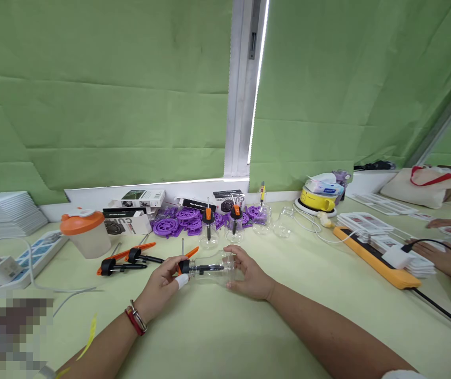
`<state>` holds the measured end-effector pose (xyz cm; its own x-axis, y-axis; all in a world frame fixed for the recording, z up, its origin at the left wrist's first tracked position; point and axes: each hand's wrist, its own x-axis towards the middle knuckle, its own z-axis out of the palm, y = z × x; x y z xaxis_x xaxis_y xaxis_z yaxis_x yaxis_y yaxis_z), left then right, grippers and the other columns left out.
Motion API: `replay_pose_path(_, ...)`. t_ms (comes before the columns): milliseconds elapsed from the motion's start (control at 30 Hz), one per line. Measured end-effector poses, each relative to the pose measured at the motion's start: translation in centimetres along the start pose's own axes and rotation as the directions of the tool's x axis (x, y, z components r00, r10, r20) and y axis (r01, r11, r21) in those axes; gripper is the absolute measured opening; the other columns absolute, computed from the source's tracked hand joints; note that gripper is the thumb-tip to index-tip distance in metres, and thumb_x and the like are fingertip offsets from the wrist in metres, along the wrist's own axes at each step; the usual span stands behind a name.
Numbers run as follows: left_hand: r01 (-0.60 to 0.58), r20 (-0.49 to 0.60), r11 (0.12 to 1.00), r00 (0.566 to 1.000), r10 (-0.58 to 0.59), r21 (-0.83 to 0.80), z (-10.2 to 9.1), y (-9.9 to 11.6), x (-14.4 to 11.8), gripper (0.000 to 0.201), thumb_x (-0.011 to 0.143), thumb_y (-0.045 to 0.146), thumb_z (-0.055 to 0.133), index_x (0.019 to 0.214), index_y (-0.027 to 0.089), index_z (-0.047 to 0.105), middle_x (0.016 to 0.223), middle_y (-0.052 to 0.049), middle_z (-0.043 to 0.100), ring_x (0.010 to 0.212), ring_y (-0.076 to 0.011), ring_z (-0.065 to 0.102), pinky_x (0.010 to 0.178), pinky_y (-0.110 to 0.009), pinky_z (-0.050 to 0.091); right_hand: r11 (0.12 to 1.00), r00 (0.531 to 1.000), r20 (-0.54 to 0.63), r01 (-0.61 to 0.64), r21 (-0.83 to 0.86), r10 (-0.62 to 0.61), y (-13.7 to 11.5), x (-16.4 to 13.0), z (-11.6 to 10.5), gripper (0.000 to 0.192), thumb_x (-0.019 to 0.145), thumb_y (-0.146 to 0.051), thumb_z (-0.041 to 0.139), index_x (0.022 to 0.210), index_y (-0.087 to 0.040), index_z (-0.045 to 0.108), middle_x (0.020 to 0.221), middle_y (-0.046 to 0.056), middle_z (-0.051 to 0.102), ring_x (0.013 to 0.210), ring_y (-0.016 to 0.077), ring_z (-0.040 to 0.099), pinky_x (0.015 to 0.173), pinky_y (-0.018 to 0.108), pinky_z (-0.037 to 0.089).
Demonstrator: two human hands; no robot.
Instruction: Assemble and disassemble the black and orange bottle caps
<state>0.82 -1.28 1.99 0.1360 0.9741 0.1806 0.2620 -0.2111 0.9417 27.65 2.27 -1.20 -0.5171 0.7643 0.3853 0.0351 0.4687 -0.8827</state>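
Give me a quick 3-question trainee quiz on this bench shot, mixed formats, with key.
1. True or false: the clear bottle lies on its side, held by both hands.
2. Which hand grips the orange-and-black cap end? A) left hand B) right hand C) neither
3. Fill in: the white cup at the left of the table has an ______ lid.

Key
1. True. The bottle is horizontal, one hand at each end.
2. A. The left hand is at the cap; the right hand cradles the base.
3. Orange.
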Motion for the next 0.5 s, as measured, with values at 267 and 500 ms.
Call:
replay_pose_path(267, 0.192, -0.041, 0.951, 0.977, -0.208, -0.244, 0.3, 0.8, -0.1, 0.037, 0.078, 0.041, 0.063, 0.11, 0.023, 0.054, 0.094, -0.001, 0.062, 0.078, -0.015, 0.059, 0.075, -0.029, 0.046, 0.98, 0.996, 0.0, 0.092, -0.176, -0.093, -0.8, -0.1, 0.1, 0.075, 0.065, -0.015, 0.072, 0.13, -0.029, 0.037, 0.137, 0.01, 0.029, 0.127, 0.0238, 0.036, 0.099, 0.039, 0.039)
replay_pose_path(500, 0.264, 0.032, 0.844, 0.959, -0.282, -0.467, 0.7, 0.4, 0.2, 0.038, 0.075, 0.043, 0.066, 0.102, 0.02, 0.052, 0.084, 0.001, 0.058, 0.07, -0.0133, 0.055, 0.061, -0.028, 0.05, 0.948, 0.989, 0.021, 0.145, -0.283, -0.145, -1.4, -0.4, 0.4, 0.073, 0.067, -0.015, 0.07, 0.131, -0.028, 0.036, 0.139, 0.012, 0.028, 0.132, 0.0239, 0.031, 0.102, 0.041, 0.038)
